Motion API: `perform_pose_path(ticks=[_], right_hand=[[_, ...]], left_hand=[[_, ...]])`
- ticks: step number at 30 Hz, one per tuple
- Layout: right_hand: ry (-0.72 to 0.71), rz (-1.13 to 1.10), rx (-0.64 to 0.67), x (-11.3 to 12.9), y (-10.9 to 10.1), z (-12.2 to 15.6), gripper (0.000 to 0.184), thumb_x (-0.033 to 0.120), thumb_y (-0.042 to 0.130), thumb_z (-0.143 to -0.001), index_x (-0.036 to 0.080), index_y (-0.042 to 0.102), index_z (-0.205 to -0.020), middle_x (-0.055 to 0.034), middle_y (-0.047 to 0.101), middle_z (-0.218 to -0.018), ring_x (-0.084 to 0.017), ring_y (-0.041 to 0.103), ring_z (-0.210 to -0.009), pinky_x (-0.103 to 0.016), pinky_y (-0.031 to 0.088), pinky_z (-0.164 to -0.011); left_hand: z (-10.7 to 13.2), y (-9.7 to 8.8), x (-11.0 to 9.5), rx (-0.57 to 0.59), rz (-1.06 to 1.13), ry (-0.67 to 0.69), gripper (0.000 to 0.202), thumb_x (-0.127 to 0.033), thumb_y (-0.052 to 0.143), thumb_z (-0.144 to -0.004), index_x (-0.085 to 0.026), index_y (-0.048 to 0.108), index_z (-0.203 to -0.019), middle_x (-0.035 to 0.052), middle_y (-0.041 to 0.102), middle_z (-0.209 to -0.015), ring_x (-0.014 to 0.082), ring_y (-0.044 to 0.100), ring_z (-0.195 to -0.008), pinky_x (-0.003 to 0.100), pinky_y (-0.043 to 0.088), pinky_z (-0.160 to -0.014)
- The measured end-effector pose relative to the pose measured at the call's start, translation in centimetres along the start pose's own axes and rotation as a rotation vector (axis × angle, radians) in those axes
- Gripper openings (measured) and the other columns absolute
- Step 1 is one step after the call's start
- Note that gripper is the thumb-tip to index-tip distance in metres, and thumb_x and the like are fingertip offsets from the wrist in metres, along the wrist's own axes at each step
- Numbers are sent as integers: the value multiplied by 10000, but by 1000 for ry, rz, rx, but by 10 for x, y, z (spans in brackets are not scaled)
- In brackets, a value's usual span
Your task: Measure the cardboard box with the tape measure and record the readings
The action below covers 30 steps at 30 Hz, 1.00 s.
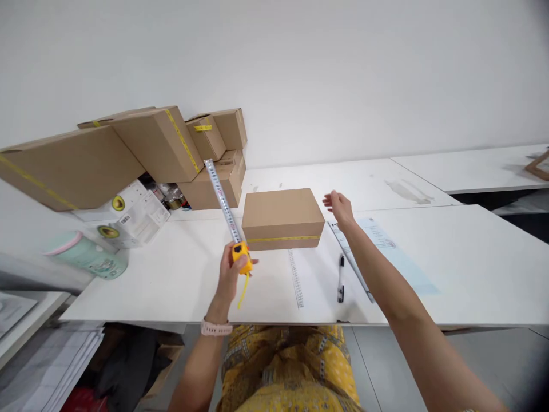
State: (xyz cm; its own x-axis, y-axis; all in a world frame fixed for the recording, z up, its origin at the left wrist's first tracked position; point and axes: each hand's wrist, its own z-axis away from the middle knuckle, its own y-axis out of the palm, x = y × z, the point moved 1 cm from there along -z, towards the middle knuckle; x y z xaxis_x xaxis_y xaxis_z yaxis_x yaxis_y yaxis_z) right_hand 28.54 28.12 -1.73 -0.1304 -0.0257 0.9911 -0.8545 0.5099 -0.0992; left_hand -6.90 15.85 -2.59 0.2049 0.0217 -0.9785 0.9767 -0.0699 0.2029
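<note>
My left hand [231,269] is wrapped round a yellow tape measure [242,258]. Its extended silver blade [223,200] slants up and left, past the left side of a closed cardboard box [283,214]. A yellow strip with markings runs along the box's front face. Just off the box's right side is my right hand [338,207], its fingers loosely bent and holding nothing. Under the box's front edge lies a spiral notebook [317,286], with a black-capped pen [341,277] on it.
Several cardboard boxes [154,143] with yellow strips are stacked at the back left. Beside them are a white avocado-printed box [132,217] and a mint tumbler [92,257] lying tilted. A clipboard [351,263] and a bluish printed sheet [398,257] lie under my right forearm.
</note>
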Motion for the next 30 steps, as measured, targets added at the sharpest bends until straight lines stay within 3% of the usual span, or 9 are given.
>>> perform_pose_path(ticks=[3, 6, 9, 13, 17, 19, 23, 26, 30], right_hand=[[76, 44, 189, -24, -19, 42, 653, 723, 368, -937, 245, 615, -1307, -123, 686, -1257, -232, 675, -1023, -376, 558, -863], [-19, 99, 338, -11, -22, 65, 727, 749, 391, -922, 365, 408, -1539, -80, 582, -1435, -241, 645, -1125, -369, 573, -873], [-176, 263, 322, 24, -21, 68, 786, 746, 517, -872, 395, 371, -1561, -80, 533, -1443, -246, 641, -1056, -396, 565, -875], [-228, 475, 190, 57, -15, 57, 690, 743, 567, -833, 278, 581, -1344, -118, 564, -1300, -273, 614, -1009, -463, 517, -931], [-229, 467, 165, 58, -6, 47, 554, 687, 589, -834, 223, 614, -1135, -133, 593, -1234, -305, 566, -1118, -464, 498, -939], [-269, 405, 210, 57, -3, 43, 472, 618, 602, -850, 228, 612, -1116, -122, 612, -1238, -293, 574, -1116, -448, 498, -930], [-442, 373, 265, 59, -1, 41, 330, 475, 566, -894, 229, 640, -1101, -109, 654, -1196, -285, 592, -1091, -450, 476, -940], [-581, 465, 252, 62, -1, 45, 306, 424, 506, -928, 237, 653, -1121, -109, 682, -1124, -302, 582, -1065, -487, 444, -951], [-720, 625, 267, 69, 0, 58, 346, 341, 392, -982, 256, 629, -1218, -109, 687, -1120, -305, 568, -1048, -512, 382, -966]], left_hand=[[-23, -22, 9, 16, -44, -47, 570, -493, 777, -728, -225, 504, -1150, 12, 600, -1026, 213, 755, -709, 212, 494, -444], [-40, -25, 0, 145, -6, -82, 568, -505, 764, -726, -208, 513, -1140, 13, 607, -977, 184, 730, -644, 197, 451, -413], [-49, -23, -27, 177, 25, -2, 547, -470, 773, -722, -209, 532, -1138, 41, 637, -1047, 157, 707, -599, 194, 427, -386], [-52, -20, -60, 195, 59, 63, 515, -449, 776, -717, -207, 559, -1117, 98, 629, -1263, 141, 701, -599, 187, 398, -375], [-25, -5, -67, 119, 16, 128, 513, -433, 808, -701, -209, 570, -1097, 96, 613, -1324, 137, 698, -614, 209, 454, -429], [1, 8, -61, 174, 47, 123, 524, -441, 807, -717, -222, 570, -1130, 93, 628, -1317, 157, 710, -661, 267, 547, -534], [53, 36, -35, 422, 236, -131, 473, -460, 765, -768, -223, 551, -1117, 109, 698, -1183, 229, 724, -735, 437, 630, -681], [72, 47, -16, 488, 300, -270, 453, -436, 759, -777, -214, 550, -1112, 117, 710, -1119, 230, 718, -720, 428, 627, -660], [79, 45, 0, 496, 314, -344, 467, -431, 732, -805, -223, 526, -1169, 115, 693, -1123, 218, 725, -704, 373, 606, -644]])
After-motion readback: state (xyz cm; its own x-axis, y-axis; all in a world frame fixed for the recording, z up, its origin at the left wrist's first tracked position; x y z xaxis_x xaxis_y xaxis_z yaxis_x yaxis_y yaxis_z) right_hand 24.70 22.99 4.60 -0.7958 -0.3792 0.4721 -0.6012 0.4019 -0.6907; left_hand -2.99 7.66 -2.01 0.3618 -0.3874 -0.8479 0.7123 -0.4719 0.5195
